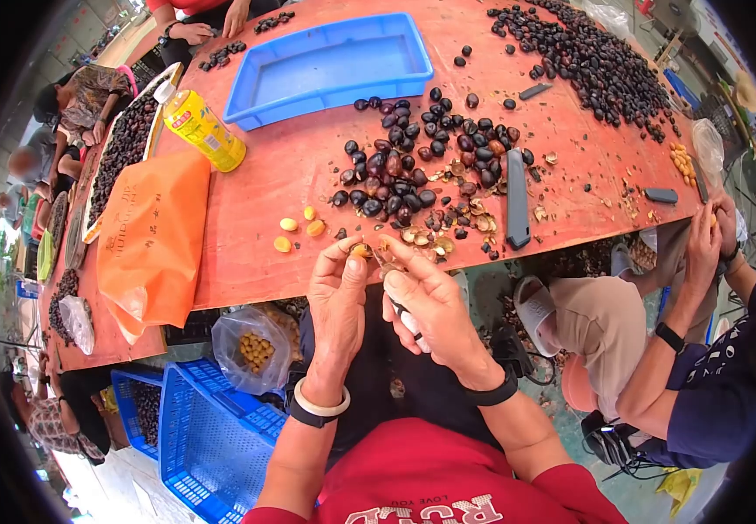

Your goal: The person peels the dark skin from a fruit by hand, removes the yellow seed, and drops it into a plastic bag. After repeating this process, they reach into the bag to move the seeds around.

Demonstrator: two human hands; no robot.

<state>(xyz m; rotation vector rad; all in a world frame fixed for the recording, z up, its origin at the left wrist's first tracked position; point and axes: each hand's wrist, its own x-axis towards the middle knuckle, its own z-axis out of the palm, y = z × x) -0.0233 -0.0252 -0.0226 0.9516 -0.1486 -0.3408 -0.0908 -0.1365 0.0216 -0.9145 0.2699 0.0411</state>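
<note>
Just past the table's front edge, my left hand (339, 293) pinches a partly peeled nut (360, 251) with a yellow kernel between thumb and fingertips. Closed round a small knife (411, 325) with a white and black handle, my right hand (435, 301) is close beside it. The blade is mostly hidden by my fingers, near the nut. Several peeled yellow kernels (282, 244) lie on the table beyond my left hand. Ahead of both hands is a pile of dark brown, shiny nuts (387, 179), with broken shell pieces (426, 237) at its near side.
A blue tray (330, 98), yellow bottle (203, 131) and orange bag (153, 244) stand on the red table. A grey utility knife (518, 201) lies right of the pile. Below are a bag of kernels (256, 351) and blue crates (212, 437). A co-worker's hands (711, 227) work at right.
</note>
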